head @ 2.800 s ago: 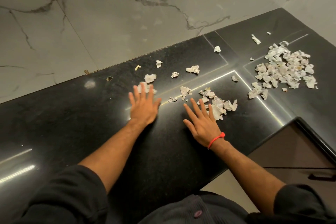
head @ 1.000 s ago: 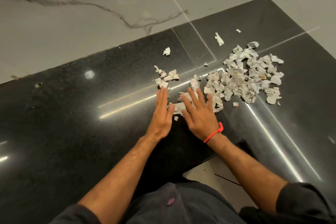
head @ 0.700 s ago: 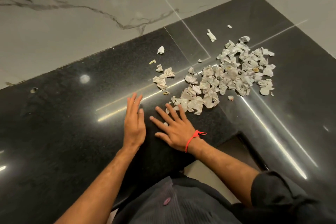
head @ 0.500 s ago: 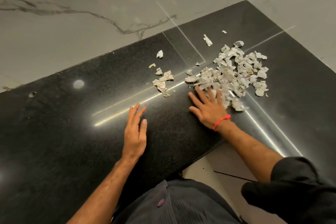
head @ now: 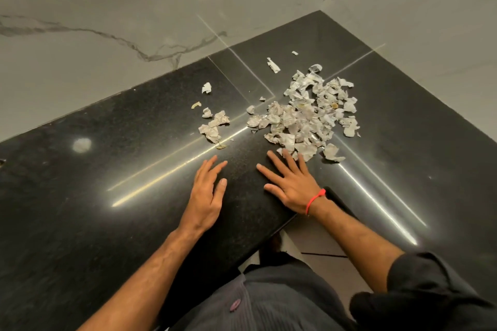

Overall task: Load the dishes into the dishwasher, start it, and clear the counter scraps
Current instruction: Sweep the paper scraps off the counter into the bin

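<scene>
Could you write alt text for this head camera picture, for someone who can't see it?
Two bare hands, left hand and right hand, lie open on a black counter near a pile of paper scraps.

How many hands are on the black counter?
2. The left hand lies flat near the front edge; the right hand, with a red wristband, touches the paper scraps.

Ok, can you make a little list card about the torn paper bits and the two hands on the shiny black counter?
surface: glossy black stone counter
main heap: big pile of crumpled white paper scraps
stray bits: small cluster of scraps left of the pile
left hand: flat on counter, holds nothing
right hand: fingers spread, fingertips at the pile's near edge
wrist: red string band on right
</scene>
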The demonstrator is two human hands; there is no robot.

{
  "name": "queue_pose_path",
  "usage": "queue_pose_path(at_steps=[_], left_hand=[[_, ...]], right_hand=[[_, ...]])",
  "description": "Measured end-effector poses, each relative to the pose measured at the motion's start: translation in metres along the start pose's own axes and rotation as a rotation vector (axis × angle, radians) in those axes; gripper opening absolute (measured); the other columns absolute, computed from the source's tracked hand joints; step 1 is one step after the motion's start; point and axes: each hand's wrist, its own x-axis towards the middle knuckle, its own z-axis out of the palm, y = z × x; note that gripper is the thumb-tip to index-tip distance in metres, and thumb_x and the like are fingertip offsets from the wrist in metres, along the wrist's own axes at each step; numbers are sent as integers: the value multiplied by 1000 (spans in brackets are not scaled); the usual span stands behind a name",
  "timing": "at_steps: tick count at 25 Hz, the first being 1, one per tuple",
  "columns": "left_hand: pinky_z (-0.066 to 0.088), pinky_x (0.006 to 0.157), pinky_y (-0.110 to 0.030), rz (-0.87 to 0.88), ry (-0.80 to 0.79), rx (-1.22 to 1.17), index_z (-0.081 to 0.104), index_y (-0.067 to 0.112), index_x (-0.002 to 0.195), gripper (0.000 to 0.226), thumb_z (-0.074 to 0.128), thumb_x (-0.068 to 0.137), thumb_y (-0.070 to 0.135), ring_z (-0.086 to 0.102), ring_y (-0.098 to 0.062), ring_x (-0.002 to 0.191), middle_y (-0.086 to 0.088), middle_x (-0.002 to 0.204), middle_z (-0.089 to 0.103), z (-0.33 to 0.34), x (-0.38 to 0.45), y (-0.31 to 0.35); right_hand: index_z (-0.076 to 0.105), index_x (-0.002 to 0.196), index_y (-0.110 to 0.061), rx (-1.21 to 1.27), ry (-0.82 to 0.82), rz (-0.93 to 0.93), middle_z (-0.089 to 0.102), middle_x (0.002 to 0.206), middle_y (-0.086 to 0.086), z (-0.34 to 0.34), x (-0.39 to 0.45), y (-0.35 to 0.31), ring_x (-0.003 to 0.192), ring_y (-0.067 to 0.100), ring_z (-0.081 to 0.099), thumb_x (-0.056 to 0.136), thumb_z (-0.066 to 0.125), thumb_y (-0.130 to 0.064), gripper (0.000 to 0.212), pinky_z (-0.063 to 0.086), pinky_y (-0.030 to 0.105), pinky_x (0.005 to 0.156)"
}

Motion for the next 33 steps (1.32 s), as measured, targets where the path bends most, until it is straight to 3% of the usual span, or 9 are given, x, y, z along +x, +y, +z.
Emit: queue_pose_path(at_steps=[4, 8, 11, 15, 19, 23, 28, 30, 33], left_hand=[[25, 122, -53, -42, 20, 5, 44, 31, 148, 44, 49, 105, 28, 17, -11, 153, 10, 163, 26, 23, 22, 8], [22, 122, -41, -71, 206, 82, 46, 24, 147, 45, 54, 102, 24, 21, -13, 151, 4, 165, 23, 38, 52, 18], [16, 124, -41, -220, 338, 184, 33, 16, 154, 58, 53, 102, 31, 13, -23, 154, -6, 168, 8, 30, 93, 5], [-3, 126, -48, -372, 227, 363, 7, 8, 160, 76, 26, 105, 57, -8, -29, 155, -15, 168, -6, 56, 138, 17], [-10, 125, -42, -169, -2, 336, -14, 21, 159, 76, 14, 103, 65, -22, -16, 152, 0, 166, -22, 130, 146, 77], [-9, 125, -42, -83, 39, 213, -6, 29, 160, 66, 18, 106, 58, -16, -8, 153, 8, 168, -12, 132, 166, 93], [-1, 124, -56, -355, 288, 378, 12, 16, 161, 72, 27, 104, 57, -5, -28, 155, -8, 169, -3, 43, 199, 27], [-3, 124, -57, -477, 241, 404, 7, 16, 161, 81, 28, 100, 65, -8, -34, 154, -13, 168, -8, 21, 214, 11], [-7, 124, -53, -412, 92, 468, 3, 15, 161, 87, 22, 97, 72, -12, -33, 154, -12, 168, -8, 37, 230, 23]], right_hand=[[0, 155, -45, -8, 30, 146, -10, 166, -5, -21, 26, 78, 149, 31, -23, 101, 8, -61, 57, -13, 58, 119], [13, 156, -40, 133, 234, 120, 1, 166, -6, -36, -1, 131, 153, 27, -8, 102, 29, -53, 58, -4, 59, 121], [-7, 156, -36, 232, 141, 331, -16, 165, -4, -18, -35, 147, 151, 28, -19, 92, 38, -73, 86, -12, 55, 120], [-15, 154, -37, 125, 37, 272, -23, 163, -1, 3, -19, 149, 149, 32, -23, 95, 16, -73, 76, -4, 63, 118], [-15, 155, -35, 191, 72, 226, -25, 162, 1, -10, 32, 147, 147, 32, -27, 96, 19, -71, 77, -8, 63, 118], [6, 158, -30, 291, 258, 168, -8, 166, 3, -34, 54, 165, 152, 28, -15, 96, 26, -70, 77, -8, 58, 120], [3, 158, -28, 502, 232, 471, -5, 166, 7, -21, 55, 234, 152, 29, -9, 96, 28, -71, 80, 5, 57, 122], [-5, 157, -29, 413, 143, 450, -11, 165, 7, -15, 61, 226, 151, 30, -13, 94, 21, -75, 82, 2, 58, 122], [-8, 157, -30, 396, 111, 323, -15, 164, 6, -19, 76, 185, 151, 27, -16, 94, 19, -76, 83, -6, 55, 121]])
